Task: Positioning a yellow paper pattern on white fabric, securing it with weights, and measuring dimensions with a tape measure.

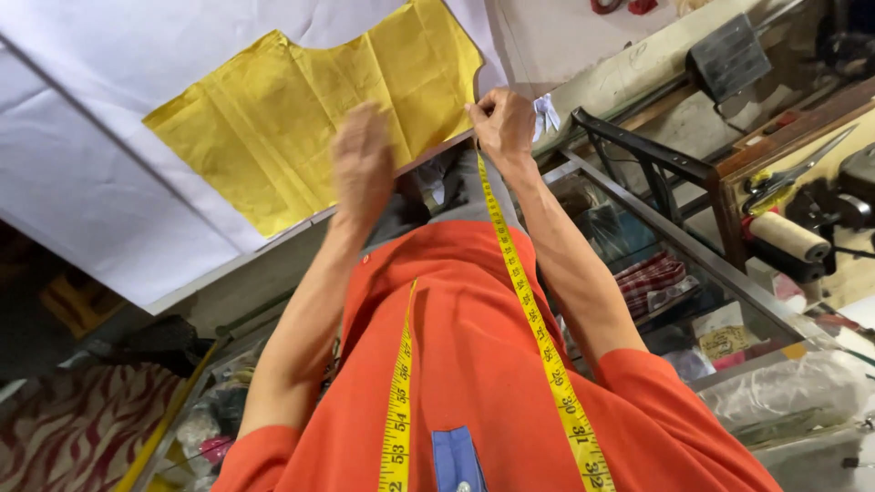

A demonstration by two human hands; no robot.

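1. While the yellow measuring tape (533, 314) hangs round the person's neck over the orange shirt (474, 364), its right-hand run climbs toward 12 o'clock into the right hand (501, 123), which is pinched closed on the tape end at the table edge (301, 223).
2. Left hand (362, 164) is motion-blurred at 11 o'clock of the shirt, over the yellow fabric piece (301, 118); cannot tell if fingers are open or gripping.
3. Fabric lies flat on white paper (100, 182), its near edge touching the table edge.
4. Risk, my judgement: the pinch is at the very tip of the tape, so it could slip out; the moving left hand could drag or wrinkle the fabric and throw off any reading.
5. Containers: glass-topped cabinet (693, 273) at 3 o'clock holds folded checked cloth (652, 278) and small packets, details unclear.
6. Scissors (793, 173) and a thread roll (788, 235) sit on the wooden bench at 2 o'clock, well apart from both hands.
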